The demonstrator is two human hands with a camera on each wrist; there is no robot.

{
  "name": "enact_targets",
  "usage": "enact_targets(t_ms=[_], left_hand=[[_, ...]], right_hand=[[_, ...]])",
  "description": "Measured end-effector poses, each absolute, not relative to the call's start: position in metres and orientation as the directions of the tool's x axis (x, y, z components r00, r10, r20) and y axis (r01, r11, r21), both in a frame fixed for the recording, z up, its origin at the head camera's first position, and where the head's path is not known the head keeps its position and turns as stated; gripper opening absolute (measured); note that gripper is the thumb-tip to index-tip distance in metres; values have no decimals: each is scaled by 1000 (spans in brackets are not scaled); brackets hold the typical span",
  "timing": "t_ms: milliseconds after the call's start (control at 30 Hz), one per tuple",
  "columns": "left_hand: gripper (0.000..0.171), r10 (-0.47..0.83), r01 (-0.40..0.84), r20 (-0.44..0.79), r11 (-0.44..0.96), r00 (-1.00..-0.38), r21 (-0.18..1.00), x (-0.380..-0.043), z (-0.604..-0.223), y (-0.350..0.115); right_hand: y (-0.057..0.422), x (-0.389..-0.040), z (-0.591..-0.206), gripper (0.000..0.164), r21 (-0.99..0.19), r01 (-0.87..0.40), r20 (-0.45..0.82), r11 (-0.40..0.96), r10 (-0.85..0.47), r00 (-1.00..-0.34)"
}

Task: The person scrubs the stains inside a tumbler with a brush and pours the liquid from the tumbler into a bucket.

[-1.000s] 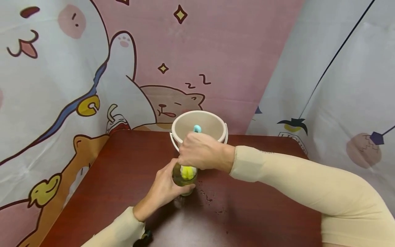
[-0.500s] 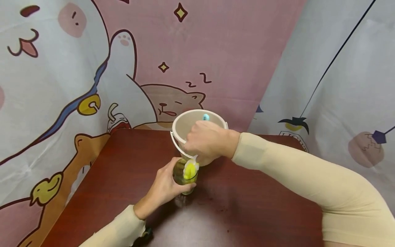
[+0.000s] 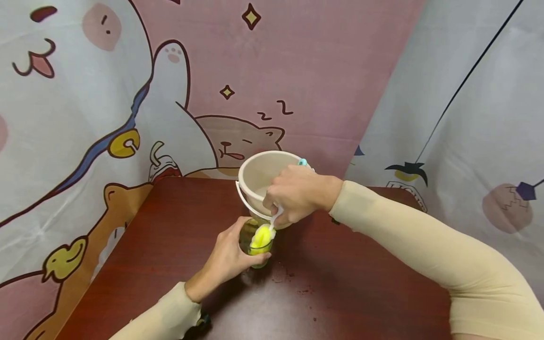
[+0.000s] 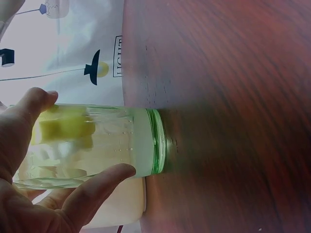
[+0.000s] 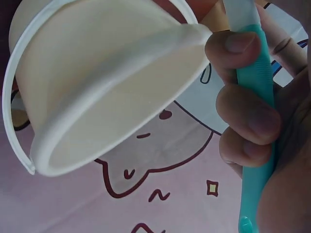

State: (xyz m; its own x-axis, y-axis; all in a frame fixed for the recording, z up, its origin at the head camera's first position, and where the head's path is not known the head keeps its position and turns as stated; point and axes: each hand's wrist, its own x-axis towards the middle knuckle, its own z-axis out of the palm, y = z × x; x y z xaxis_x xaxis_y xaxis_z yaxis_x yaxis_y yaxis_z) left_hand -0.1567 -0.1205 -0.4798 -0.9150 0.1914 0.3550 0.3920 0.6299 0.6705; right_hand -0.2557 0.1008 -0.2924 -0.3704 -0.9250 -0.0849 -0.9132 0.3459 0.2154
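Note:
My left hand (image 3: 229,250) grips a green-tinted drinking glass (image 4: 109,145), thumb on one side and fingers round the other; its base is close over the table. The yellow and white sponge head (image 3: 262,236) of a cup brush sits in the glass, partly above the rim in the head view. Through the glass wall, the left wrist view shows the yellow sponge (image 4: 68,126). My right hand (image 3: 293,191) holds the brush by its turquoise handle (image 5: 255,80), fingers curled round it. The handle leans to the right, and its white neck (image 3: 276,216) shows below the hand.
A cream bucket (image 3: 250,165) with a white bail handle (image 3: 246,200) stands just behind the glass, partly hidden by my right hand. Water drops (image 3: 303,290) dot the dark red table (image 3: 361,283). A small dark object (image 3: 201,325) lies by the left sleeve. Printed cloth hangs behind.
My right hand has moved right and slightly away, tilting the brush handle to the right. The sponge rose a little at the glass mouth, then sank slightly. The left hand stays in place.

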Motion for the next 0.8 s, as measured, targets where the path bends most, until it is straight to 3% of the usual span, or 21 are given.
enact_targets(t_ms=[467,800], left_hand=[[85,188,390,352,609,-917,691,-155,-481,-120],[85,174,376,347,617,-922,691,-155,-481,-120]], right_hand=[[85,-247,-309,28,250,-920,-108,302,-935,-337],[79,-240,-312,31,346,-903,-106,256,-945,-308]])
